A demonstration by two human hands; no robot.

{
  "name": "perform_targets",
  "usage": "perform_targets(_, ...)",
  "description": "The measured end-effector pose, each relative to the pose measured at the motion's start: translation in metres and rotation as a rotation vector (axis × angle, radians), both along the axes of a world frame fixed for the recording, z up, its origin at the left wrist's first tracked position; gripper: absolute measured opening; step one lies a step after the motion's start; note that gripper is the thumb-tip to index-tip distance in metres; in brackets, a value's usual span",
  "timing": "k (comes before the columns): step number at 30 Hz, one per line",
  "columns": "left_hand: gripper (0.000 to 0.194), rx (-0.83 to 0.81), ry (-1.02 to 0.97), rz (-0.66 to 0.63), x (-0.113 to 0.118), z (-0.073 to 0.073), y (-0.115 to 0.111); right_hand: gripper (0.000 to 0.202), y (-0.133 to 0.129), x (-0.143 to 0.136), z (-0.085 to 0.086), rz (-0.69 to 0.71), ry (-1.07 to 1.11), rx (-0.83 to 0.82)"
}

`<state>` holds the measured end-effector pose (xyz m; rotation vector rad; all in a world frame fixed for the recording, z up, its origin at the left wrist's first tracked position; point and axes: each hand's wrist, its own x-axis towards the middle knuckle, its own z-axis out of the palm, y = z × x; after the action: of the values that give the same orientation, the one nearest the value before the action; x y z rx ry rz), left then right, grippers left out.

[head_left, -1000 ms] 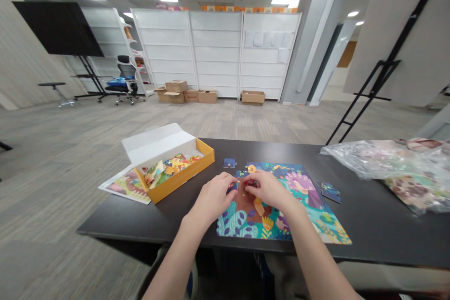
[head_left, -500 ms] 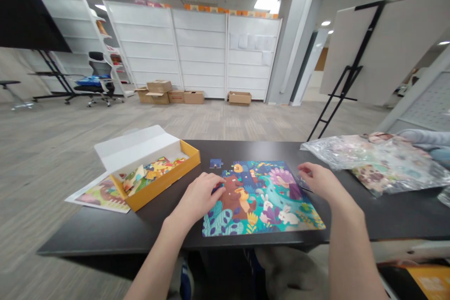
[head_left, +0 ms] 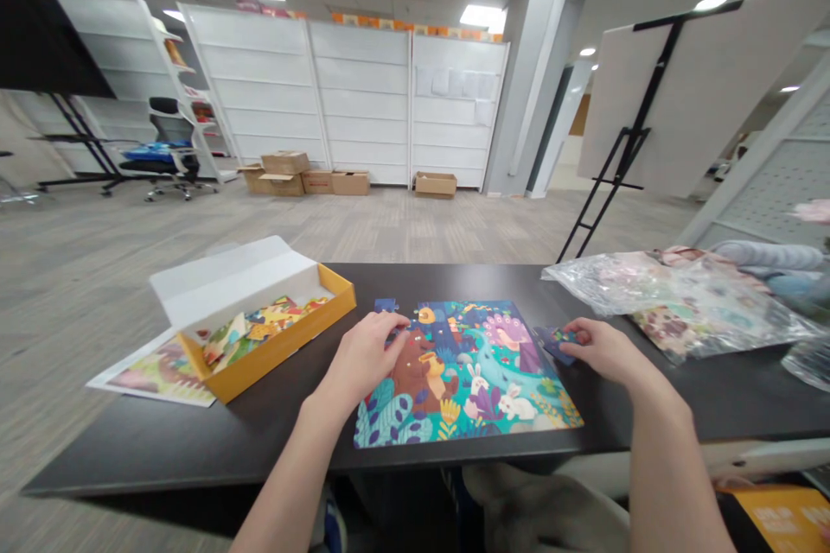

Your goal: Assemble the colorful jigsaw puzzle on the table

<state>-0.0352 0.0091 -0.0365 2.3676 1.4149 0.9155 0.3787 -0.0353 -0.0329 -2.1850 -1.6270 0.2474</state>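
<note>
A colourful animal jigsaw puzzle (head_left: 467, 380), largely joined, lies on the black table in front of me. My left hand (head_left: 367, 354) rests at its upper left edge, thumb and fingers curled close together; what is under the fingertips is hidden. Just beyond that hand, a loose dark blue puzzle piece (head_left: 386, 305) lies partly covered. To the right of the puzzle, my right hand (head_left: 600, 348) pinches a dark blue puzzle piece (head_left: 564, 337) with green spots. Another dark shape, perhaps a second piece, is beside it at the puzzle's right edge.
On the left stands an open yellow box (head_left: 278, 346) with several mixed pieces inside, its white lid raised. A printed picture sheet (head_left: 169, 371) lies partly beneath it. Clear plastic packaging (head_left: 713, 302) covers the table's right side. The table's front edge (head_left: 226, 484) is close to me.
My right hand has gripped a dark blue piece and lifted it slightly at the puzzle's right side. My left hand stays at the upper left edge. The whole view has shifted a little.
</note>
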Motion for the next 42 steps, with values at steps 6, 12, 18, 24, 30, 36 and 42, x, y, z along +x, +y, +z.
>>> perform_targets(6,0.018,-0.119,-0.265,-0.034,0.015,0.007,-0.001,0.044,-0.006,-0.036,0.029,0.183,0.410,0.142)
perform_targets(12,0.016,-0.397,-0.565,-0.210,0.033,0.015,-0.008,0.045,0.009,-0.112,0.037,0.358,0.659,0.069)
perform_targets(18,0.035,-0.607,-0.778,-0.251,0.027,0.016,-0.004,0.037,0.025,-0.167,0.033,0.506,0.708,0.022)
perform_targets(24,0.032,-0.535,-0.808,-0.157,0.007,0.011,-0.002,0.036,0.040,-0.197,0.023,0.561,0.711,0.036)
perform_targets(30,0.033,-0.489,-0.790,-0.067,-0.012,0.006,0.006,0.031,0.050,-0.212,0.014,0.578,0.775,0.023)
perform_targets(36,0.025,-0.321,-0.764,0.086,-0.035,-0.004,0.023,0.038,0.051,-0.201,0.010,0.461,0.737,0.039)
perform_targets(42,0.025,-0.277,-0.703,0.141,-0.041,-0.014,0.029,0.029,0.050,-0.189,0.009,0.444,0.578,0.026)
